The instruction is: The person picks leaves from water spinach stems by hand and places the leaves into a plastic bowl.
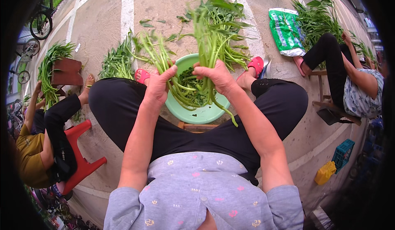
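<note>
My left hand grips a bunch of green stalks that look like water spinach, their lower ends curving down over the basin. Around a second, taller bunch my right hand is closed, its leafy tops blurred. One longer stem hangs from this bunch past the basin's front rim. Below both hands, between my knees, sits a pale green plastic basin with torn leaves and bits of stem inside. A pile of the same greens lies on the ground just beyond.
Another heap of greens lies left of my foot. Two people sit nearby, one by a red plastic stool, one by a green and white sack. Greens drape over a brown wooden stool. Crates stand at right.
</note>
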